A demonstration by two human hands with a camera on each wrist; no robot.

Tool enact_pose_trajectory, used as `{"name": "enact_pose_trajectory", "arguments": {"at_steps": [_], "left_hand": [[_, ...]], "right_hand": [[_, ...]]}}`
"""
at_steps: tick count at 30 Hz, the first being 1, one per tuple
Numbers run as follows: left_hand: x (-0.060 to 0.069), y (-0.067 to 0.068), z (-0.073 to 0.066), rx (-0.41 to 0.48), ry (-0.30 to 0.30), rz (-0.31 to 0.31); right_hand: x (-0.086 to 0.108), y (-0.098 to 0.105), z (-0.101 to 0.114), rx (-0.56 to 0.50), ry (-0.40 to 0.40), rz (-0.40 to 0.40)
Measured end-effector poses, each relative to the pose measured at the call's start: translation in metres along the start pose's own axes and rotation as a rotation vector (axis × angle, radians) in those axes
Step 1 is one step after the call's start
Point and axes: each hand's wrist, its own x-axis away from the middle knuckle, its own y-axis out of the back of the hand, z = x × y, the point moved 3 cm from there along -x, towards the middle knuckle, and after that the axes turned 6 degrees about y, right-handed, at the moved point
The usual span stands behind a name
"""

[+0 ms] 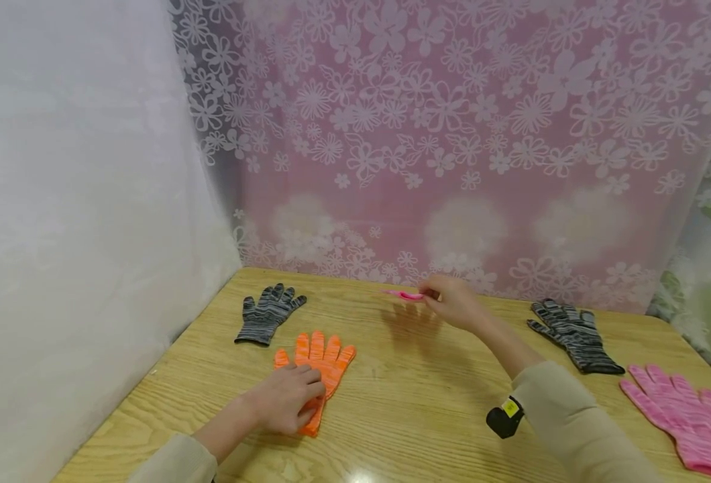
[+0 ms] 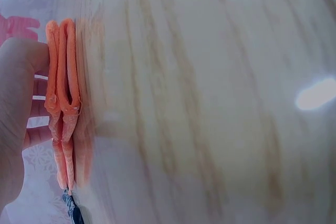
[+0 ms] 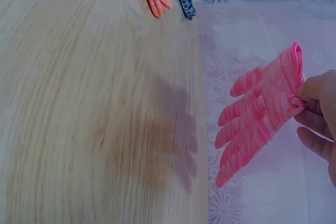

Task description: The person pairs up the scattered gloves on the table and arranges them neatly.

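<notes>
My left hand rests on an orange knit glove lying flat on the table, its fingers pointing right. In the left wrist view, two orange layers are stacked one over the other, and the fingertips touch the upper one from above. Farther back, my right hand pinches a pink knit glove by its cuff between thumb and finger. That glove is held above the table, its fingers pointing away from the hand, and casts a shadow. The head view shows it only edge-on.
A grey-black striped glove lies behind the orange one, at the back left. Another grey-black glove and a second pink glove lie at the right of the wooden table. A flowered pink curtain hangs behind the table.
</notes>
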Motion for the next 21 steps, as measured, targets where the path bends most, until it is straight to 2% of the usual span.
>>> {"name": "enact_pose_trajectory", "arguments": {"at_steps": [10,21], "left_hand": [[0.001,0.000,-0.001,0.025,-0.009,-0.018],[-0.002,0.003,-0.001,0.038,-0.017,-0.024]], "right_hand": [[0.033,0.011,0.028,0.110,0.189,-0.076],[0.069,0.002,0.056,0.126,0.348,-0.133]]}}
